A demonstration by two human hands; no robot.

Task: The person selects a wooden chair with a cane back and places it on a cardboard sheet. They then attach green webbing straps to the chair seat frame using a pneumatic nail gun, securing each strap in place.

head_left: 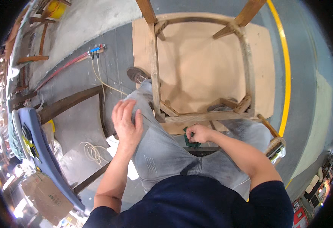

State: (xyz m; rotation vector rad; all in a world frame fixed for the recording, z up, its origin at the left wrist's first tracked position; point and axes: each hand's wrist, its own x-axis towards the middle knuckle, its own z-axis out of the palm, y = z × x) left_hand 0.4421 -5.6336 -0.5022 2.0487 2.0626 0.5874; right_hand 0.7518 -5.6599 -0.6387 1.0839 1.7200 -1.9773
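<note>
1. Hands, two: left hand [126, 123], open, fingers loosely spread, at the left leg, contact uncertain; right hand [197, 133], closed, gripping item 2.
2. Green cloth-like piece [192, 144], one, bunched, between the thighs.
3. Wooden frame [208, 117], one, four-sided, just beyond the right hand, before the person.
4. Tan sheet [264, 68], one, on the floor [117, 45], beneath the frame.
5. Yellow floor line [287, 72], one, right of the sheet.
6. Pale coiled hose [93, 152], one, at left.

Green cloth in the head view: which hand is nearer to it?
Right. The right hand grips the green cloth between the legs; the left hand is well to its left, by the left leg.
</note>
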